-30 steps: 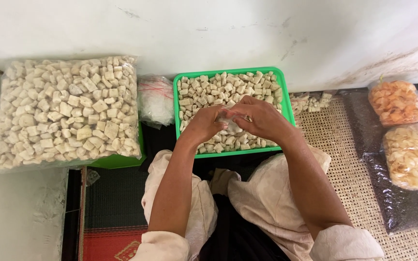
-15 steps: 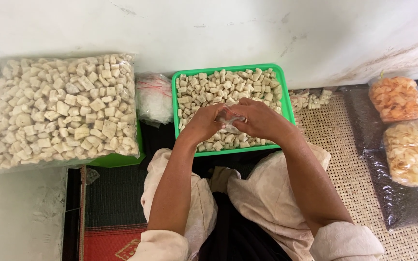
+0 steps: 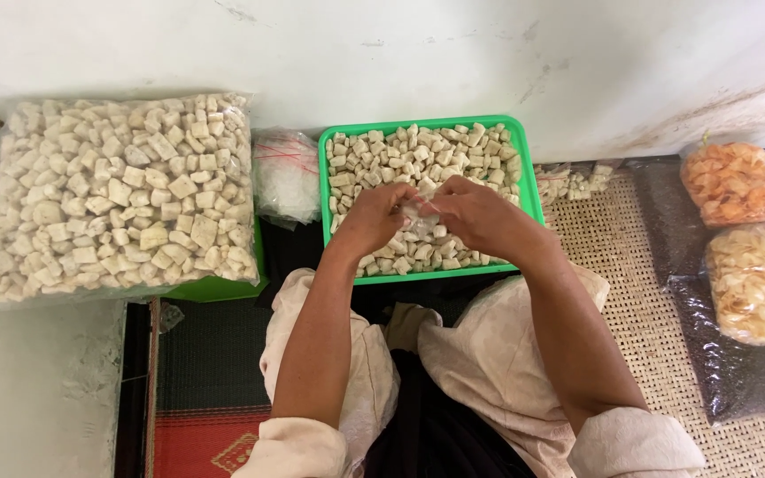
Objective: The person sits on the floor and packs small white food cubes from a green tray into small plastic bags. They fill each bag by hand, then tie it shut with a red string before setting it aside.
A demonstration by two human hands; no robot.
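Two bare hands meet over the green plastic tray (image 3: 531, 190), just past the person's knees. The left hand (image 3: 374, 217) and the right hand (image 3: 475, 217) both pinch one small clear plastic bag (image 3: 420, 215) between their fingertips, with the fingers curled in close. The little bag hangs right above the pale square chips (image 3: 418, 159) that fill the tray.

To do this bit well, the hands should keep the thin bag's mouth pulled wide and hold it low over the tray, so any chip that slips falls back in.

Off to the right, on the woven straw mat (image 3: 630, 265), lies a long dark bag (image 3: 728, 354) and a clear bag of pale yellow crackers (image 3: 759, 279). Past that sits a clear bag of orange crackers (image 3: 732, 181). To the left, a big clear sack of the same pale square chips (image 3: 117, 195) rests on another green tray (image 3: 214, 288). Between the two trays lies a bundle of small empty clear bags (image 3: 283, 175). Behind it all stands a white wall (image 3: 382, 53).
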